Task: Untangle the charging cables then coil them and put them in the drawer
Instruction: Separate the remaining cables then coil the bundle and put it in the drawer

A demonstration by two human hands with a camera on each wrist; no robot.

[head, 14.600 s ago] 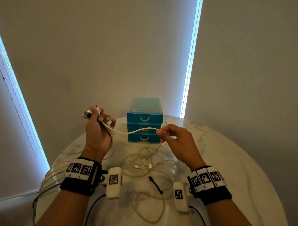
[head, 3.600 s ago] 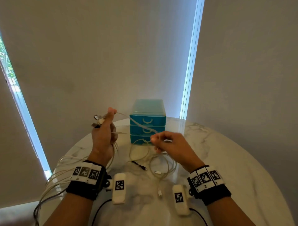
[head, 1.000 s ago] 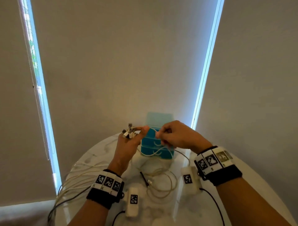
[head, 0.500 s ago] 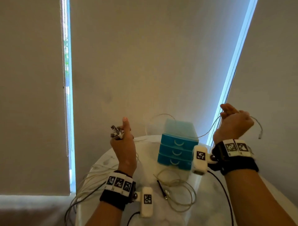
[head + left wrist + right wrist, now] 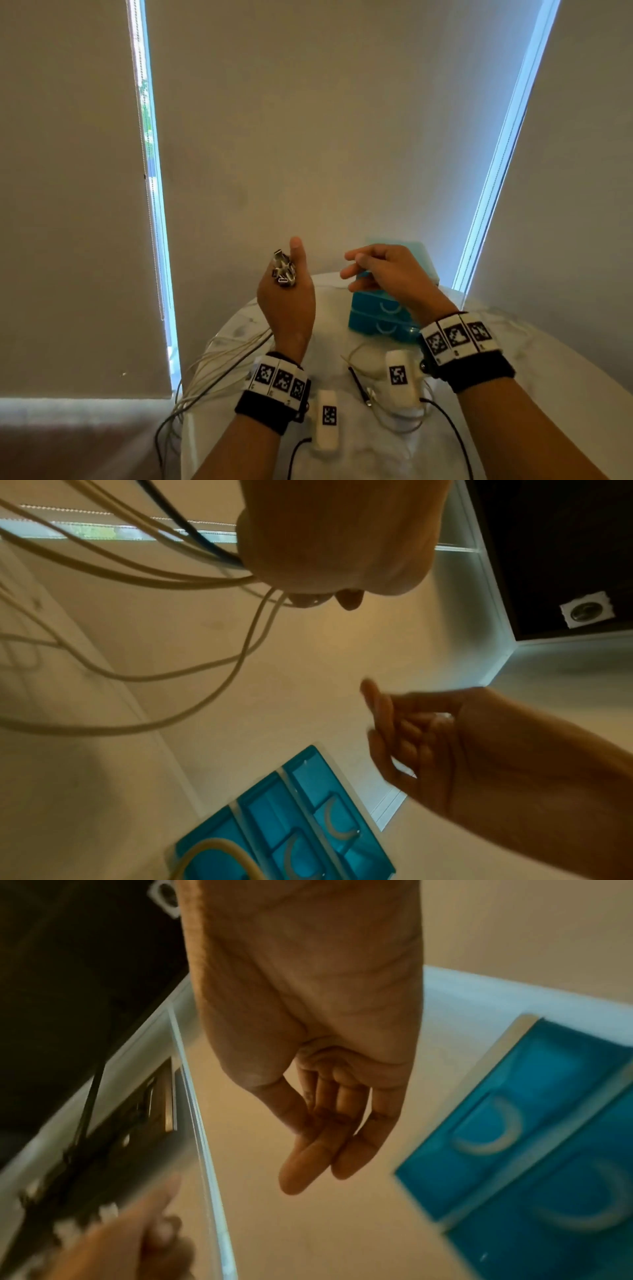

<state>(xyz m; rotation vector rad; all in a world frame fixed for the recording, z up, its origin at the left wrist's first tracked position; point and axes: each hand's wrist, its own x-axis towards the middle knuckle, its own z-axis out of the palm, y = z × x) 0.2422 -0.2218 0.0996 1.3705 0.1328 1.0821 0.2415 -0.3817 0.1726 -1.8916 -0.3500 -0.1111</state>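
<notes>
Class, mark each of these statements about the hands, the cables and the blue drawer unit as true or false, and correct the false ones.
1. The left hand grips a bunch of cable plugs. True.
2. The right hand pinches a cable. False: its fingers are relaxed and hold nothing.
3. A drawer of the blue drawer unit is pulled open. False: the drawers that show are closed.
4. Loose cables lie on the table below the right wrist. True.
5. Cables from the left hand trail over the table's left edge. True.
</notes>
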